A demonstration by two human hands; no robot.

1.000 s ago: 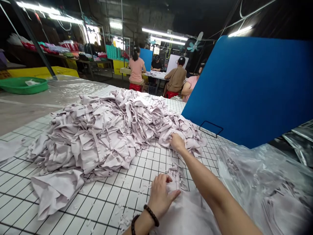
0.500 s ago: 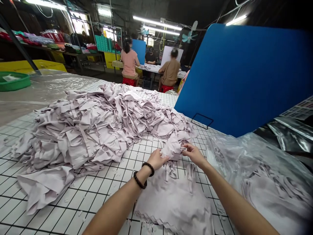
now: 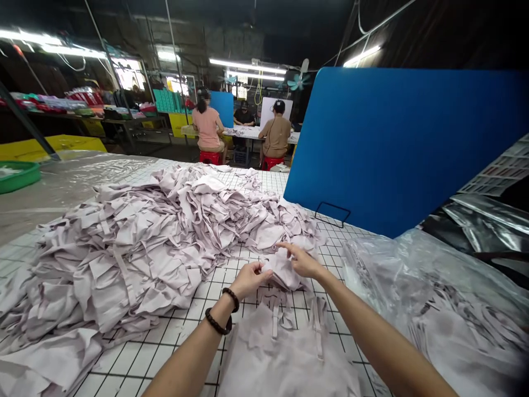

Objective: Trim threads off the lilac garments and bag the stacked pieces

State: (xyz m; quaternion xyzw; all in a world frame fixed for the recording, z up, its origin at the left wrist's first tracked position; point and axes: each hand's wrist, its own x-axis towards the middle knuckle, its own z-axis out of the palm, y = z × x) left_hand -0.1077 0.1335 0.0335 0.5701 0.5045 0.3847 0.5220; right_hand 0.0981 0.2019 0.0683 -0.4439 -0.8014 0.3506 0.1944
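A pale lilac strappy top (image 3: 285,271), crumpled, lies between my two hands. My left hand (image 3: 250,281), with two dark bead bracelets on the wrist, pinches its left edge between thumb and fingers. Over its right side is my right hand (image 3: 305,262), the index finger stretched out to the left and the other fingers partly curled; no cloth shows clearly gripped in it. Closer to me, flat strappy tops (image 3: 289,353) lie with their thin straps pointing away. A large heap of the same lilac garments (image 3: 165,231) spreads to the left and behind.
The white table (image 3: 173,331) has a black grid. A big blue board (image 3: 388,149) stands at the right back beside a black wire stand (image 3: 333,214). Clear plastic bags (image 3: 397,270) with garments lie right. A green basket (image 3: 25,176) is far left. Several people sit behind.
My right hand has moved left across the top and its index finger now stretches out, where it pinched the edge before. The camera view has tilted up and shifted right.
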